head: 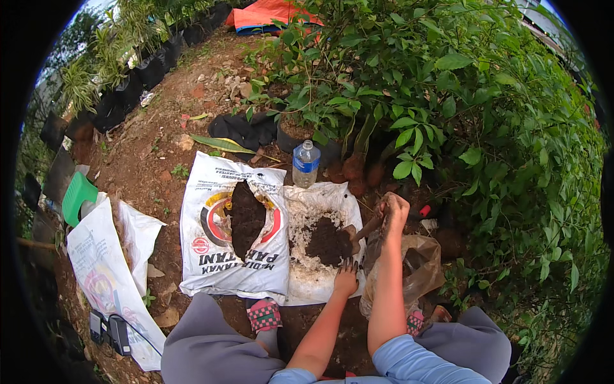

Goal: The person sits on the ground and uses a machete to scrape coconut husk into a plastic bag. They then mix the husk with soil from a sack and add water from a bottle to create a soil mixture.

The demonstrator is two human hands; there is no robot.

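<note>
My right hand (394,211) grips the handle of a small hand trowel (368,228). The brown trowel blade points left, at the right edge of a dark soil pile (329,241). That pile lies on a soiled white sack (350,199) spread flat on the ground. Below the blade, my left hand (346,278) lies on the sack, fingers apart and dirty, with nothing seen in it. To the left, a full white potting-mix sack (196,269) has a torn hole showing dark soil (248,221). A crumpled clear plastic bag (419,269) sits beside my right forearm, partly hidden by it.
A plastic bottle (306,165) stands behind the flat sack. Dense leafy shrubs (499,144) crowd the right side. At left lie another white sack (103,259), a green plastic object (78,198) and black devices (110,331). Black cloth (244,132) lies farther back.
</note>
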